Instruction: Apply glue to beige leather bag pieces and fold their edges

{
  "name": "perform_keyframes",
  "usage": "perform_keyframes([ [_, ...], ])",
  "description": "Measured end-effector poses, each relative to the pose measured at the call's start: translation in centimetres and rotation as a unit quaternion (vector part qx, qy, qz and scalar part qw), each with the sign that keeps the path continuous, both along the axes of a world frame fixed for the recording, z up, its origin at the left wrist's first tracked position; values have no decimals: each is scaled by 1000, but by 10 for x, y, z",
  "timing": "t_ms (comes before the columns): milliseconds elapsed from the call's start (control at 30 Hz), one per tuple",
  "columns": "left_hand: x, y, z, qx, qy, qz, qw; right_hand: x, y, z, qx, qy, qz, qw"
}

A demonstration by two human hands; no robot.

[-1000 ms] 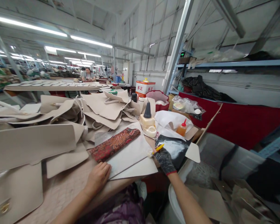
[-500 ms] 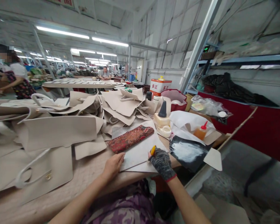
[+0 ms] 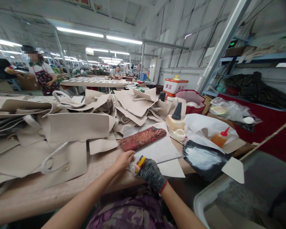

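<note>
A yellow-handled tool (image 3: pixel 141 162) is gripped in my right hand (image 3: pixel 151 171), which wears a dark grey knitted glove with bare fingertips. Its working end is hidden, so I cannot tell its kind. My left hand (image 3: pixel 124 160) is bare, its fingers bent together at the near left corner of a flat white panel (image 3: pixel 154 152). Both hands are close together at the table's front edge. A rolled red-brown patterned cloth (image 3: pixel 144 138) lies on the panel, just beyond my left fingertips. Under the panel's right side a pale sheet (image 3: pixel 173 168) with a jagged edge sticks out.
Beige bag pieces (image 3: pixel 78 127) with handles pile up on the left and behind. To the right are a glue bottle (image 3: pixel 176 119) with a dark cone cap, a black sheet (image 3: pixel 205 159) smeared white, and an orange bottle (image 3: pixel 220 136). Two people are farther back.
My right hand with the yellow-handled tool has moved left and nearer to me, close to my left hand. More of the jagged pale sheet shows. The whole view has shifted.
</note>
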State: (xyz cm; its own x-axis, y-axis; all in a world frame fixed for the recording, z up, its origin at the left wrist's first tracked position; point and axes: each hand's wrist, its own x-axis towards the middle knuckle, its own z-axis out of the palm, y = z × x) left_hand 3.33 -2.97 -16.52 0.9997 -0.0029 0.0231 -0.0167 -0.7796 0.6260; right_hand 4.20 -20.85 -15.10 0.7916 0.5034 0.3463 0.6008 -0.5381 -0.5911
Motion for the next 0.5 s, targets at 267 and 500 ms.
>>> perform_keyframes([
  [267,-6,-6,19,180,7,-138,974,60,-80,-8,52,4,-173,984],
  [500,-8,-25,28,292,18,-134,947,53,-78,-20,104,8,-83,991],
])
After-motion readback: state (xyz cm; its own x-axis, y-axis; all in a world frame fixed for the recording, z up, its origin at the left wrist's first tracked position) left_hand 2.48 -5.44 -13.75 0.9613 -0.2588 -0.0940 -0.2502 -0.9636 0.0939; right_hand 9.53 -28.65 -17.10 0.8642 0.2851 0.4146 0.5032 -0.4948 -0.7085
